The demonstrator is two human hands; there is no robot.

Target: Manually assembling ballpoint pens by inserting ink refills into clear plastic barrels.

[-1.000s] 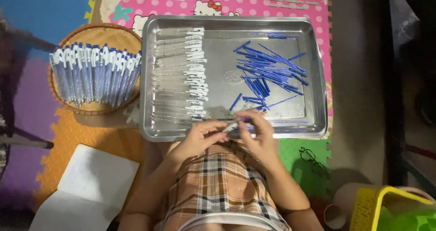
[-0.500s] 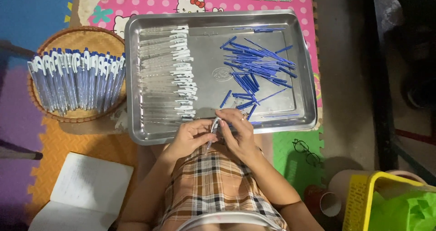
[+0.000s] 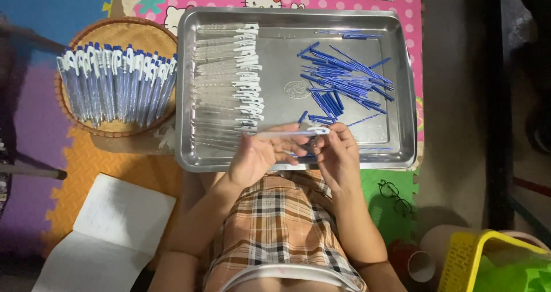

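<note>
Where half a second ago it was gripped short and upright, a clear pen barrel (image 3: pixel 293 133) is now held level over the near rim of the steel tray (image 3: pixel 402 148), clamped between left hand (image 3: pixel 261 154) and right hand (image 3: pixel 337 154). Thin blue refills (image 3: pixel 344 82) and transparent barrels (image 3: pixel 227 85) are spread on the smooth metal.

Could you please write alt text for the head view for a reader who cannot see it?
Seen from above, a left hand and right hand hold one pen over a metal tray of clear barrels and blue refills. A basket of pens sits left; glasses lie right.
</note>
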